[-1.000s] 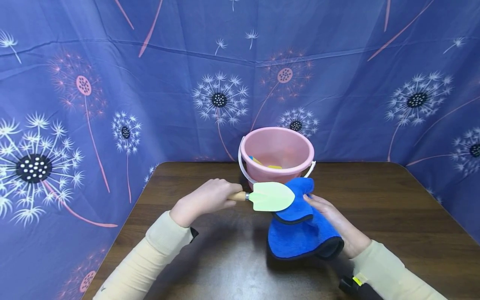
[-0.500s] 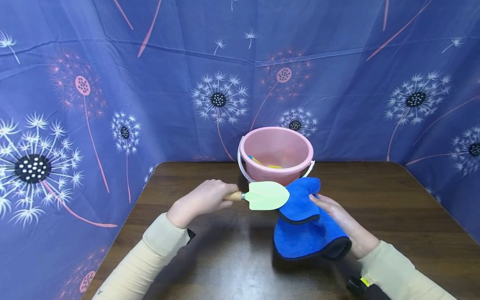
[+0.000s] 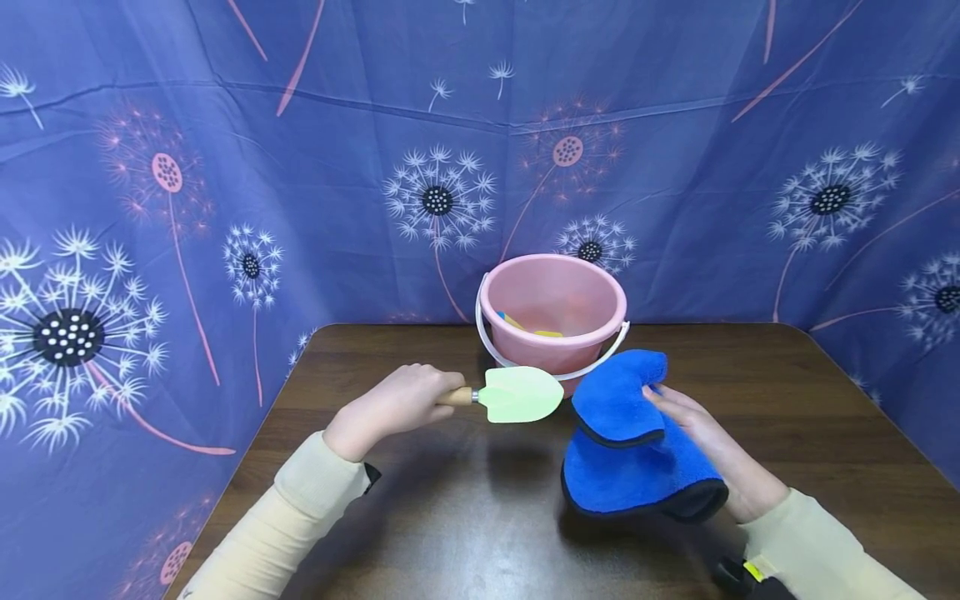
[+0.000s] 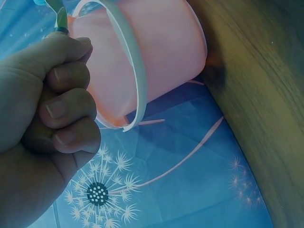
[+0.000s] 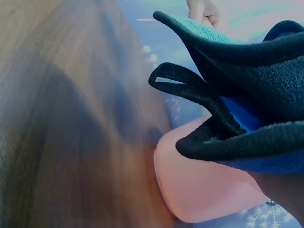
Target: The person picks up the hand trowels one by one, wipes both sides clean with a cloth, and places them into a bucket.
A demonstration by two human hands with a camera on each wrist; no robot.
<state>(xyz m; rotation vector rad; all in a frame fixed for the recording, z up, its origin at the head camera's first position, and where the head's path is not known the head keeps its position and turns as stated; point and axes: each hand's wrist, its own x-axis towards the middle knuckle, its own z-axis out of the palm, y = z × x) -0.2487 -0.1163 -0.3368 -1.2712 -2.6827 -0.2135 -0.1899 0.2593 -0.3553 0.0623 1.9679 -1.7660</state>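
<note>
while the left hand (image 3: 390, 404) is gripping the trowel (image 3: 517, 393) handle, keep the blade level; right hand (image 3: 697, 433) is pinching the blue cloth (image 3: 630, 442), so wipe flat.

Even, fairly bright light falls from above in the head view, leaving soft shadows under the trowel (image 3: 521, 393) and cloth (image 3: 632, 442) on the table (image 3: 810, 433), with a faint sheen near its front edge. The backdrop bows at the edges. Both wrist views are dimmer, bluish, and blurred up close.
</note>
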